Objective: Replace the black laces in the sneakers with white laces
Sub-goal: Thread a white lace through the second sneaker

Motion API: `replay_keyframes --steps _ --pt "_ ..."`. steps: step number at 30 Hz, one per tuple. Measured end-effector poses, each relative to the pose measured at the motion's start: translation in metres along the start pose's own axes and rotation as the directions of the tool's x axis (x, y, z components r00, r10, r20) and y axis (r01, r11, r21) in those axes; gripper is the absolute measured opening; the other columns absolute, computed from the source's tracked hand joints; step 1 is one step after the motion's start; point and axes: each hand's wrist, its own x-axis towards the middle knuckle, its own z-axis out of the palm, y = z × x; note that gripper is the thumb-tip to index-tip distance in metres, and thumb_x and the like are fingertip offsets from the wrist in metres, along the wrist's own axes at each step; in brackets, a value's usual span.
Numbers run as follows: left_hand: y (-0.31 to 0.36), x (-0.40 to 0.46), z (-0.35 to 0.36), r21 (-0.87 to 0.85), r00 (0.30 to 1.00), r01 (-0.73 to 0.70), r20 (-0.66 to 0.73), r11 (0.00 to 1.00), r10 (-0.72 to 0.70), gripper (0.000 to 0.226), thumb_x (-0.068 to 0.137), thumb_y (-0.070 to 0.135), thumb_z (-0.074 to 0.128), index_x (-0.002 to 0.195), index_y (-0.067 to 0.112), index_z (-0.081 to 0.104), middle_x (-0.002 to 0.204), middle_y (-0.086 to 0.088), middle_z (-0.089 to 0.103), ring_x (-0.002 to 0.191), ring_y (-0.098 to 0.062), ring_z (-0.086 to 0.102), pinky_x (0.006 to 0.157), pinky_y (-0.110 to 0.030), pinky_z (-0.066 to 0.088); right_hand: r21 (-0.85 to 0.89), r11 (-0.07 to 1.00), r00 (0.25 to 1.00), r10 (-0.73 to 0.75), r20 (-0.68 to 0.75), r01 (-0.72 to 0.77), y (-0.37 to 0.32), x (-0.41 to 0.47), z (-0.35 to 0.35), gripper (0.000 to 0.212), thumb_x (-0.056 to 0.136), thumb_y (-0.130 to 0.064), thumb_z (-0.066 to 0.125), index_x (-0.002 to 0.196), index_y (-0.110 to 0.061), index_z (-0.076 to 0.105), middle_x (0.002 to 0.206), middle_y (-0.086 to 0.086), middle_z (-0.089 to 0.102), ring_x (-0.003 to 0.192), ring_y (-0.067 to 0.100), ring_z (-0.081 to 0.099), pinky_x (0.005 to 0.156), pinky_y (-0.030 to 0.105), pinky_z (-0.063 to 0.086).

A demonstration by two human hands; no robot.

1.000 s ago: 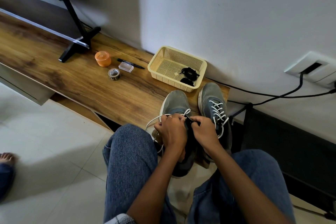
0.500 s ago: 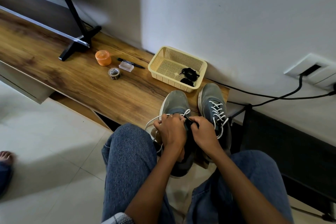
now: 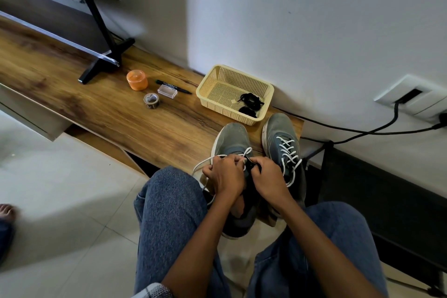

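Two grey sneakers stand side by side, toes toward the wall, at the near right end of a wooden shelf (image 3: 101, 113). The right sneaker (image 3: 280, 133) is laced with a white lace (image 3: 289, 152) in crossed rows, its loose end hanging down the outer side. The left sneaker (image 3: 232, 138) carries a second white lace (image 3: 244, 152), with one crossing visible near the toe and one long loop (image 3: 200, 164) trailing off its left side.

Two hands work over the tongue of the left sneaker. The left hand (image 3: 226, 178) has its fingers curled around the white lace. The right hand (image 3: 268, 176) has its fingers curled and pinched at the dark tongue or eyelet edge; what exactly it pinches cannot be told. The two hands are just beside each other, nearly touching.

One cream basket (image 3: 212, 94) sits on the shelf just behind the sneakers, against the wall. It holds the black laces (image 3: 250, 100), bundled in two dark clumps at its right end.

Further left on the shelf lie four small items: one orange tub (image 3: 137, 80), one tape roll (image 3: 151, 100), one clear box (image 3: 167, 91) and one black pen (image 3: 180, 89). A black stand (image 3: 96, 31) rests behind them. Two black cables (image 3: 362, 130) run along the wall to one socket plate (image 3: 411, 97). Two knees in blue jeans (image 3: 169, 213) fill the foreground.
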Motion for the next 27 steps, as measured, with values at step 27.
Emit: replay_keyframes --steps 27 --pt "-0.002 -0.001 -0.022 0.164 0.954 -0.296 0.011 0.941 0.298 0.016 0.093 0.038 0.058 0.105 0.033 0.067 0.103 0.012 0.067 0.111 -0.008 0.041 0.083 -0.029 0.012 -0.04 0.999 0.998 0.007 -0.055 -0.009 0.005 -0.001 0.008 0.029 0.089 0.0 0.044 0.109 -0.001 0.065 0.103 0.016 0.061 0.095 0.027 0.056 0.082 0.034 0.042"
